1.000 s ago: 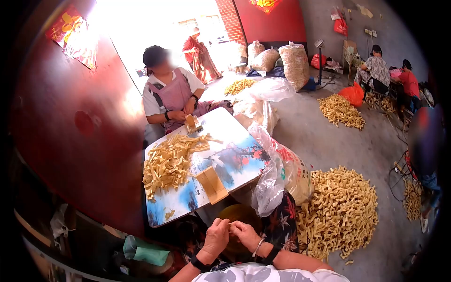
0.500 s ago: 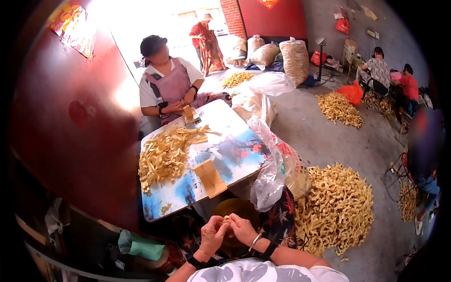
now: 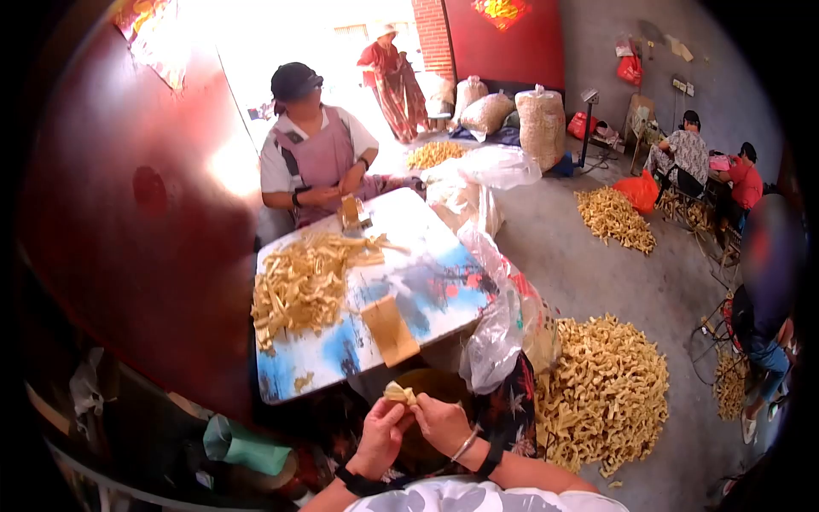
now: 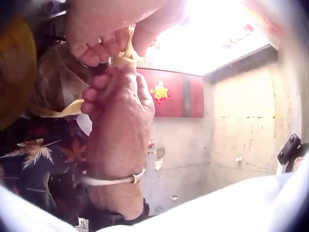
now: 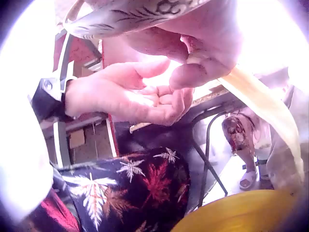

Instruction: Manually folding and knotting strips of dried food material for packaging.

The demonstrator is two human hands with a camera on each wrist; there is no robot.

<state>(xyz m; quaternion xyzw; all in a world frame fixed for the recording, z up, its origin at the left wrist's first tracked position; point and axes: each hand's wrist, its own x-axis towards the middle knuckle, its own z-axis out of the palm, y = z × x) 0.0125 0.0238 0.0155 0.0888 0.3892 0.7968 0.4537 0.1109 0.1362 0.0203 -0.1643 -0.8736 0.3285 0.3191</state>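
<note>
Just above my fingertips a folded yellow strip [image 3: 399,393] stands out in the head view. My right hand [image 3: 442,425], with a bangle at the wrist, pinches it. On the other side my left hand [image 3: 380,437] holds it between thumb and fingers, palm turned up. In the left wrist view the strip [image 4: 129,47] runs between my left hand [image 4: 120,19] and my right hand [image 4: 120,125]. A long loose end of the strip [image 5: 265,99] hangs from my right hand [image 5: 205,48] in the right wrist view, beside my left hand [image 5: 130,92].
A painted table [image 3: 426,247] carries a heap of yellow strips [image 3: 299,282] and a cardboard piece [image 3: 390,330]. Below my hands is a yellow bowl [image 5: 241,212]. Knotted pieces [image 3: 606,392] are piled on the floor at right. A person [image 3: 311,154] sits across the table.
The folded yellow strip, mostly hidden behind my fingers before, now shows above them. My hands have turned a little and stay close together. The head view has shifted slightly.
</note>
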